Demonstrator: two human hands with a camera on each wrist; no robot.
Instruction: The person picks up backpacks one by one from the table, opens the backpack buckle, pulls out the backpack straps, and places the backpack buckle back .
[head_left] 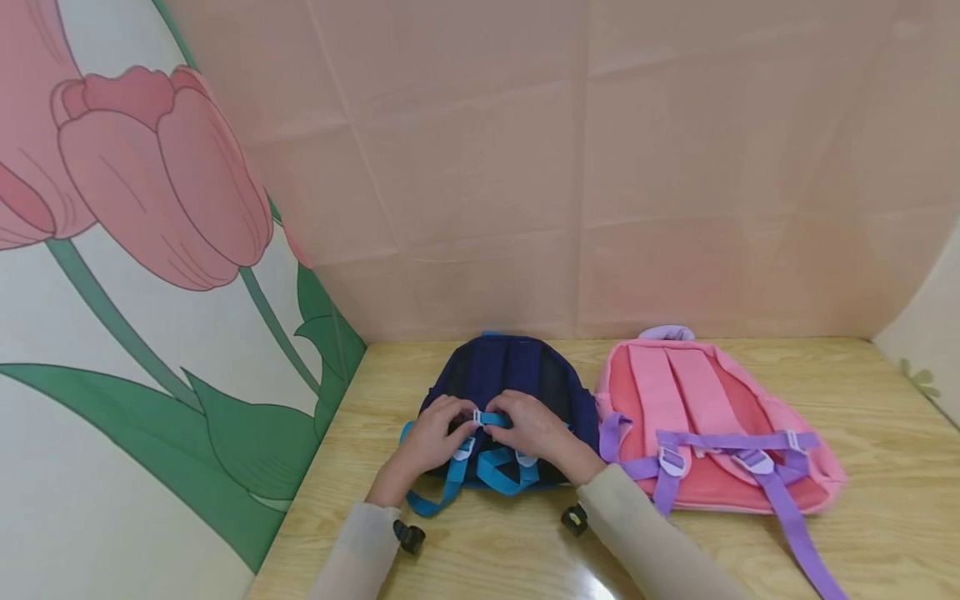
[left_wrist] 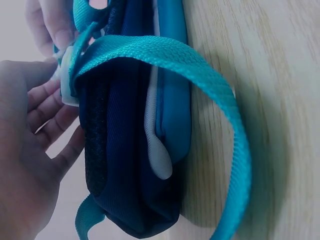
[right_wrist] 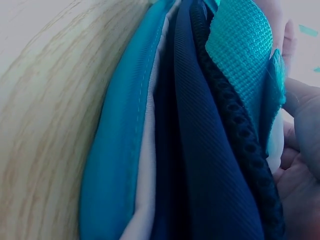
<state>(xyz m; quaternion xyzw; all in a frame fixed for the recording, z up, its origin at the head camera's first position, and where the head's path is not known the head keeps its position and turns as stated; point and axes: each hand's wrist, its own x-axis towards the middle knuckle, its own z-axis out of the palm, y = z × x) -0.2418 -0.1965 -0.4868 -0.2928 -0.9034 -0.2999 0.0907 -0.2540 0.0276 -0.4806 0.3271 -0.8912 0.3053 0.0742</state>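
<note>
A dark navy backpack with bright blue straps lies on the table, its shoulder-strap side up. Over its middle, my left hand pinches a small white buckle. My right hand pinches the blue strap just beside that buckle. A loose blue strap loop arches through a white strap adjuster in the left wrist view. The right wrist view shows the bag's blue side panel and teal webbing, with the right hand partly hidden behind them.
A pink backpack with purple straps lies to the right, close against the navy one. Both lie on the wooden table. Behind hangs a creased tan sheet; a wall with painted tulips borders the left.
</note>
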